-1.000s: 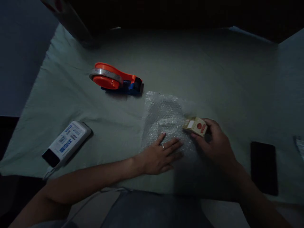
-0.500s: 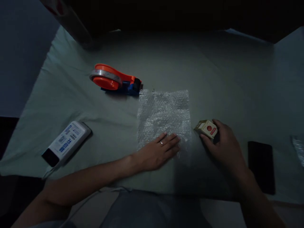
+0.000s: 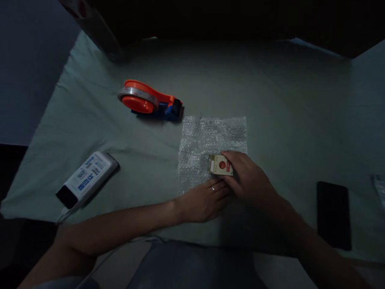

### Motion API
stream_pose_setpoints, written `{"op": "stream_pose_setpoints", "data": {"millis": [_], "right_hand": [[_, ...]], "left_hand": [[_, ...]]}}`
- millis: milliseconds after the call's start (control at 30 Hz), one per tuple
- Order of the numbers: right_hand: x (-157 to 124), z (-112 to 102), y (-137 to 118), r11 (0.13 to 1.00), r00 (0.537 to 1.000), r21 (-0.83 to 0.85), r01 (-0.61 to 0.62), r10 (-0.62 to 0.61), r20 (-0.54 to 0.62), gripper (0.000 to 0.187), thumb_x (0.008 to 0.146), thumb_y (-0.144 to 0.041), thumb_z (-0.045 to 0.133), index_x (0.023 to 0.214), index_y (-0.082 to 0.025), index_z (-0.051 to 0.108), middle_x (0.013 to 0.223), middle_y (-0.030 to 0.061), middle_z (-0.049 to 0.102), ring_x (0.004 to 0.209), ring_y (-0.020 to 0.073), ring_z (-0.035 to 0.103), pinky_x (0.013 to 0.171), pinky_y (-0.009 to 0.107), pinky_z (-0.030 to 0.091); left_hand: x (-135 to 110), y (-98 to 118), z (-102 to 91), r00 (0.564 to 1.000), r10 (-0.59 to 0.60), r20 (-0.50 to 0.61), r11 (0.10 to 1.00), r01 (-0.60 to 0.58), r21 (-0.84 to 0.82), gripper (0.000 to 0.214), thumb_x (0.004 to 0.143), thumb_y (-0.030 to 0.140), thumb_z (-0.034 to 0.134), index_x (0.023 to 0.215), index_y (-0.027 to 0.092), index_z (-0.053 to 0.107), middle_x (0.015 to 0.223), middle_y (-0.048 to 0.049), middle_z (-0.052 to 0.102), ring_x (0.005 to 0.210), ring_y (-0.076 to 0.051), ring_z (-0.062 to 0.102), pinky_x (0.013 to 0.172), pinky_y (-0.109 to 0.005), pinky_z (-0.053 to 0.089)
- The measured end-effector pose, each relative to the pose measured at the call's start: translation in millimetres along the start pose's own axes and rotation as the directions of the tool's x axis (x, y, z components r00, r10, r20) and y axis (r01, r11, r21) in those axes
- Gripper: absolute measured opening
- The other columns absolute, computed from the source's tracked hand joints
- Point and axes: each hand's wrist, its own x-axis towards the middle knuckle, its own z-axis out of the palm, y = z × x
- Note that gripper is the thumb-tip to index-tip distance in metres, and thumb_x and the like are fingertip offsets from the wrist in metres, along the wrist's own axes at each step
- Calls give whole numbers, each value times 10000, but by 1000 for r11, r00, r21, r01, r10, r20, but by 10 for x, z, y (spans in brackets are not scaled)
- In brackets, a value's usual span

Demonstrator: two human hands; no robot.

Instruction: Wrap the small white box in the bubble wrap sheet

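Observation:
A square sheet of bubble wrap (image 3: 198, 140) lies on the pale green cloth in front of me. My left hand (image 3: 203, 200) rests flat on its near edge, fingers stretched to the right, a ring on one of them. Between the thumb and fingers of my right hand (image 3: 249, 174) is a small cream-coloured box (image 3: 221, 165) with a red round mark. The box is over the middle of the bubble wrap, just beyond my left fingers. Whether it touches the wrap I cannot tell. The left fingertips are partly hidden by my right hand.
An orange and blue tape dispenser (image 3: 152, 102) stands beyond the wrap's far left corner. At the left lies a white device (image 3: 88, 176) with blue print and a cable. A black phone-like slab (image 3: 333, 214) lies at the right. Along the back is a large dark shape (image 3: 234, 20).
My right hand has carried the small box leftward from beside the bubble wrap to above it. My left hand has stayed on the sheet. The view has shifted slightly.

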Motion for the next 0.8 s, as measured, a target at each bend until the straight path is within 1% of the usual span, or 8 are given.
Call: {"op": "stream_pose_setpoints", "data": {"millis": [100,233,367,533,600,667,733,800], "right_hand": [[94,153,23,1000,997,-10,9,-8,81,413,858,-262,569,1241,-147,467,1151,135,622,1065,271,577,899,430,499],[111,208,62,1000,991,-13,5,-3,130,436,843,-269,598,1239,-136,473,1158,137,614,1076,277,556,916,433,486],[102,188,71,1000,992,5,12,-13,123,453,848,-282,593,1256,-134,463,1162,139,607,1073,274,553,919,431,482],[109,159,74,999,990,26,32,-35,134,431,873,-285,557,1266,-138,457,1173,141,610,1083,274,560,923,445,482],[116,164,86,999,988,25,29,-33,152,426,878,-288,551,1270,-154,451,1182,131,607,1092,272,558,925,447,483],[117,173,99,999,986,16,30,-32,161,439,879,-294,551,1283,-168,435,1193,127,602,1105,273,557,931,452,482],[100,158,97,1000,989,4,28,-29,144,505,872,-324,560,1319,-157,394,1235,152,574,1145,286,541,941,459,478],[54,88,55,1000,997,-12,12,-11,79,556,862,-383,567,1324,-136,380,1262,186,543,1175,305,518,940,467,478]], "left_hand": [[19,-4,-5,1000,2,-1,1000,-2,15,451,953,302,401,1345,83,437,1365,-135,502,1297,-264,425,1151,-431,231],[26,5,-19,1000,4,-6,998,-4,55,412,955,260,394,1327,98,459,1363,-121,509,1295,-250,431,1155,-414,230],[-70,70,-92,1000,-20,-1,997,20,78,354,947,204,411,1273,108,511,1351,-109,516,1306,-258,418,1146,-406,250],[-305,110,-200,985,-174,13,982,172,82,321,931,144,434,1236,97,522,1271,-143,560,1191,-266,511,1010,-411,399],[-367,98,-206,975,-223,9,973,222,67,318,925,136,445,1233,98,516,1266,-152,556,1182,-271,510,992,-426,414],[-392,85,-194,971,-238,0,970,237,53,326,925,133,445,1243,94,503,1273,-155,546,1193,-275,496,997,-437,415],[-391,80,-181,970,-241,-18,969,242,48,335,923,116,435,1252,86,488,1269,-156,545,1196,-274,488,1002,-439,418],[-379,82,-191,967,-252,-46,967,253,35,341,920,101,427,1256,79,475,1227,-157,563,1170,-260,501,985,-420,438]]}}
